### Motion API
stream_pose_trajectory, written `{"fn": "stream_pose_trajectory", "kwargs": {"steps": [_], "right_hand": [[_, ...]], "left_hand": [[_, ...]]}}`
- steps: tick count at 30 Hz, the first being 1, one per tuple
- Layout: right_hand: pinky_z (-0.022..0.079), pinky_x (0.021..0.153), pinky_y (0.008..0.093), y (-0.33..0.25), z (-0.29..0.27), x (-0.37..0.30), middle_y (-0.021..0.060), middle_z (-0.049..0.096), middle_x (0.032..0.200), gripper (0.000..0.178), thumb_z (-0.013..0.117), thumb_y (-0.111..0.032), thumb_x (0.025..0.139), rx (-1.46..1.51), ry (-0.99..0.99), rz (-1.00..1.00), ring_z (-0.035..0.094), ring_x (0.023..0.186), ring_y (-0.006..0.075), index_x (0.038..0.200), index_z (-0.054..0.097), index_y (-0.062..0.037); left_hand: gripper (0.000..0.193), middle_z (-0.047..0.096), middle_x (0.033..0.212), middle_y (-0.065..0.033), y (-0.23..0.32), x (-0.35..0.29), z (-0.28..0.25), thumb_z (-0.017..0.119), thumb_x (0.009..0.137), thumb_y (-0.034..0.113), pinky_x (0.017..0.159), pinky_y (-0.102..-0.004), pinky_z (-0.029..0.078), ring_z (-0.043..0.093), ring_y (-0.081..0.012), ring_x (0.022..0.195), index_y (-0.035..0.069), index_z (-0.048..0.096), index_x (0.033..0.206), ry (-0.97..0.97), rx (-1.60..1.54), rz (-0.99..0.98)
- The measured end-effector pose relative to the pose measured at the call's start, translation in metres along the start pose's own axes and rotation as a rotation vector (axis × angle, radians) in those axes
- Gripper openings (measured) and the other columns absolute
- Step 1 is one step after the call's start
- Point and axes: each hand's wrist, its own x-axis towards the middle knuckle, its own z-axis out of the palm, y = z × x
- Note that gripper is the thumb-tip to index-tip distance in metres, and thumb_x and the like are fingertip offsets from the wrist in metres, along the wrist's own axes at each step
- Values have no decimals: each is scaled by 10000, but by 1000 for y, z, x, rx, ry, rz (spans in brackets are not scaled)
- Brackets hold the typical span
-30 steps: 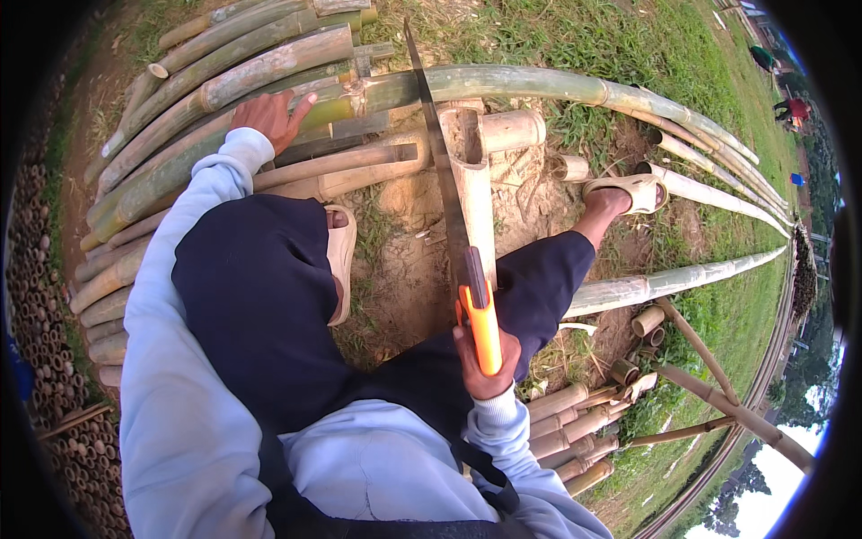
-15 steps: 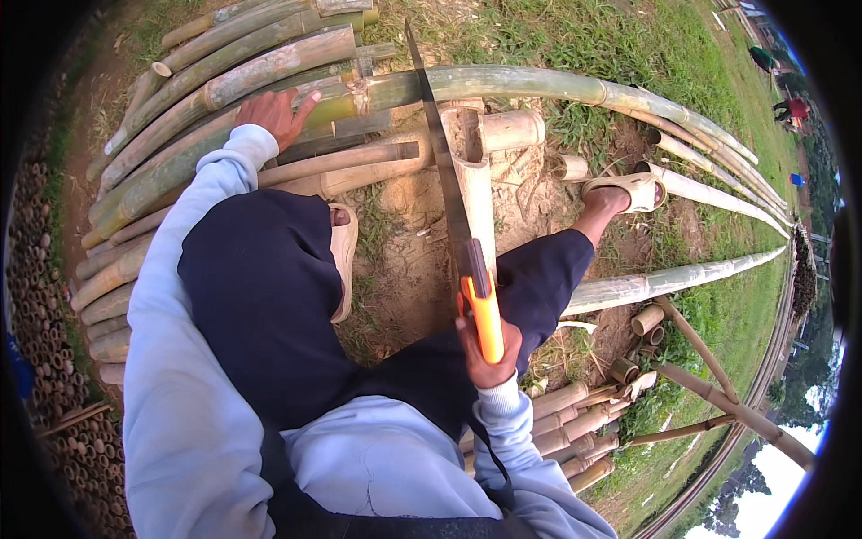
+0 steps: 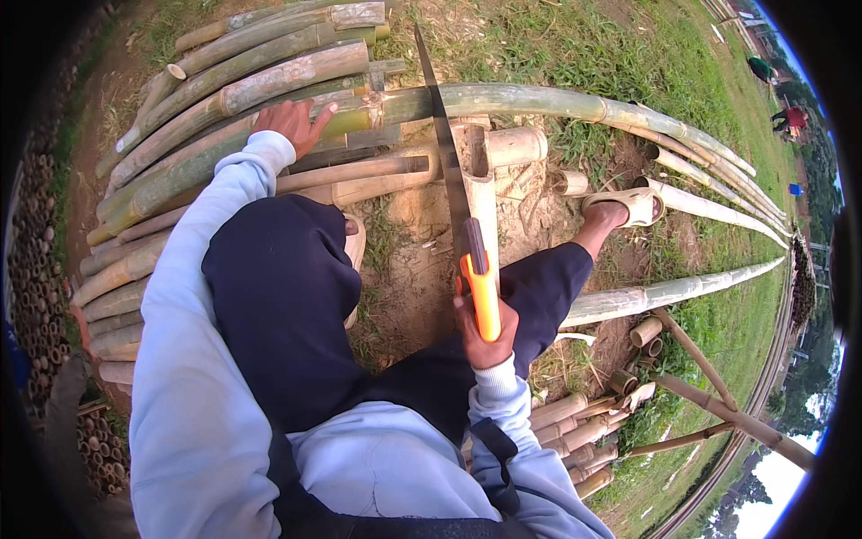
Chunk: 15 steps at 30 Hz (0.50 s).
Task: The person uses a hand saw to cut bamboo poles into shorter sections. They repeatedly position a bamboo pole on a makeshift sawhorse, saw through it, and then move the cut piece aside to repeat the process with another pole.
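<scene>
A long green bamboo pole (image 3: 539,101) runs from the far left across to the right, bending with the lens. Over its left part lies my left hand (image 3: 294,126), thumb stretched along the top and the other fingers curled over the far side, partly hidden. My right hand (image 3: 489,334) is wrapped round the orange handle (image 3: 486,296) of a handsaw. The saw's long dark blade (image 3: 447,148) points away from me and crosses the pole just right of a joint. Whether its teeth have entered the bamboo is unclear. A notched bamboo post (image 3: 483,207) stands beside the blade, under the pole.
Cut bamboo lengths (image 3: 296,67) lie stacked at the left, with shorter pieces (image 3: 561,422) at lower right. More long poles (image 3: 700,207) stretch over the grass at right. A bamboo frame (image 3: 718,404) stands near them. Two people (image 3: 790,117) are far off. My sandalled foot (image 3: 628,207) is forward right.
The saw has slid slightly forward across the pole in my right hand. My left hand stays on the pole. The view has shifted a little, and a dim grey shape has appeared at the lower left.
</scene>
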Motion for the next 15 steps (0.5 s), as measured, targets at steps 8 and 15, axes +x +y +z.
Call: {"fn": "stream_pose_trajectory", "kwargs": {"steps": [8,15], "right_hand": [[442,560,282,-9,-3,55,31,599,643,71,688,-20,930,-32,-35,-22,518,588,75,897,677,42],[424,550,292,-8,23,63,20,564,626,210,743,-81,938,89,11,-102,489,579,90,798,616,11]], "left_hand": [[751,745,1005,-235,9,0,-33,314,1042,653,983,-542,498,697,-426,1017,37,696,1237,-186,-24,-65],[738,725,1057,-275,7,12,-21,328,1040,647,997,-532,499,679,-447,1068,45,673,1292,-183,-20,-34]]}}
